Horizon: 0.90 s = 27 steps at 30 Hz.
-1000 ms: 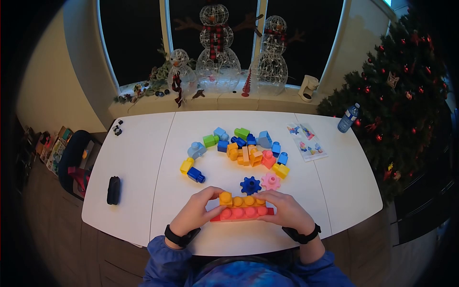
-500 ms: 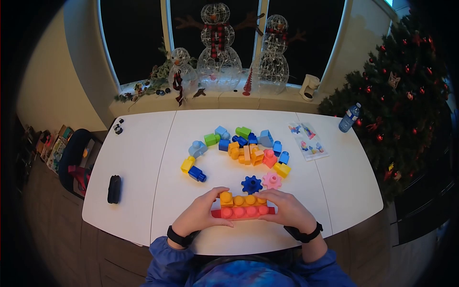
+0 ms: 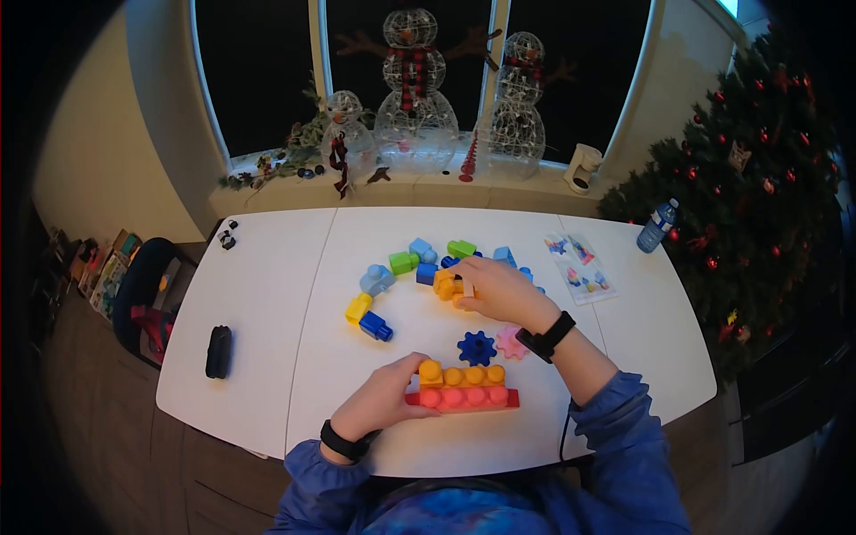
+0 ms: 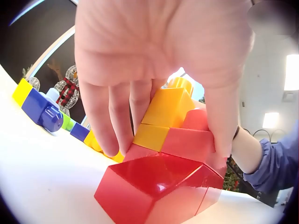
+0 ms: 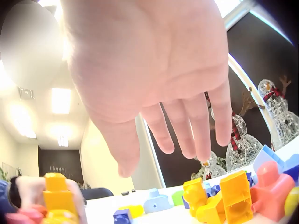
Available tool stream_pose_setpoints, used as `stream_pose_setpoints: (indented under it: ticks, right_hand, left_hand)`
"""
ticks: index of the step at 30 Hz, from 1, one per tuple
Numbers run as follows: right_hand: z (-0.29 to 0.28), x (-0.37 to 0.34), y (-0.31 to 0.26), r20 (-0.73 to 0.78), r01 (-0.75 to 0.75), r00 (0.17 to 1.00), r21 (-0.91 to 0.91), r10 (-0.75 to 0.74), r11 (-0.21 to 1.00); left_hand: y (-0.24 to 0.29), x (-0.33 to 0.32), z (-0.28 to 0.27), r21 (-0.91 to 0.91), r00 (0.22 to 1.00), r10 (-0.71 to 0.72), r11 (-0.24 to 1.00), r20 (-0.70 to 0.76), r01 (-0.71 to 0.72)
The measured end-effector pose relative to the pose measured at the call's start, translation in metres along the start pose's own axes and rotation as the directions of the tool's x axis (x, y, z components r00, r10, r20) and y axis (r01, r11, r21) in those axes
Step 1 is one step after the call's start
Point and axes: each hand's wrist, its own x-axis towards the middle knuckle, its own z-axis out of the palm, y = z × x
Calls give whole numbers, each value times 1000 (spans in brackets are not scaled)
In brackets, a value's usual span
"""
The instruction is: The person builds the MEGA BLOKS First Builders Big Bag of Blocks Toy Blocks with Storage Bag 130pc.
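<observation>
My left hand (image 3: pixel 382 397) grips the left end of a toy building-block stack. Its red base (image 4: pixel 140 179) carries a row of coral studs (image 3: pixel 475 396), with an orange row (image 3: pixel 475 375) along the far side and a raised orange block (image 4: pixel 166 105) at the left end. In the left wrist view, thumb and fingers straddle the stack. My right hand (image 3: pixel 506 290) reaches over loose orange blocks (image 5: pixel 236 198), its fingers extended and thumb apart with nothing held. A blue gear (image 3: pixel 476 349) and a pink gear (image 3: pixel 510 341) lie between the stack and my right forearm.
Yellow (image 3: pixel 358 308), dark blue (image 3: pixel 376 326), light blue (image 3: pixel 377 280) and green blocks (image 3: pixel 403 262) curve around the table's middle. A picture sheet (image 3: pixel 580 267) and a water bottle (image 3: pixel 657 226) are at the right; a black case (image 3: pixel 218 351) lies at the left.
My right hand has let go of the stack's right end and moved forward over the loose orange blocks. The left hand stays on the stack.
</observation>
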Motion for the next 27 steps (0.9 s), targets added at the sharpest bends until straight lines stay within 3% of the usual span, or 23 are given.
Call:
stream_pose_setpoints:
  ticks: [8,11,15,20,23,27]
  right_hand:
    - [39,44,20,134,9,991,-118,7,993]
    - [37,42,18,71,57,996,-64,-52,996]
    - [24,36,13,33,-26,999,85,23,996]
    - [-31,-2,-22,23,-34,999,266,29,963]
    - [-35,-32,-36,161,-51,986,535,-42,843]
    - [-45,-49,-48,379,-126,919,547,-111,827]
  left_hand:
    - [1,-1,1,-52,999,-33,998,11,34]
    - [1,-1,2,-51,999,-39,998,8,39]
    - [0,-2,2,-43,1000,-25,999,-3,25]
    - [4,-3,1,-82,1000,-29,996,-12,28]
    - [3,-2,2,-80,999,-36,996,-6,35]
    - [3,-2,2,-49,997,-80,995,14,81]
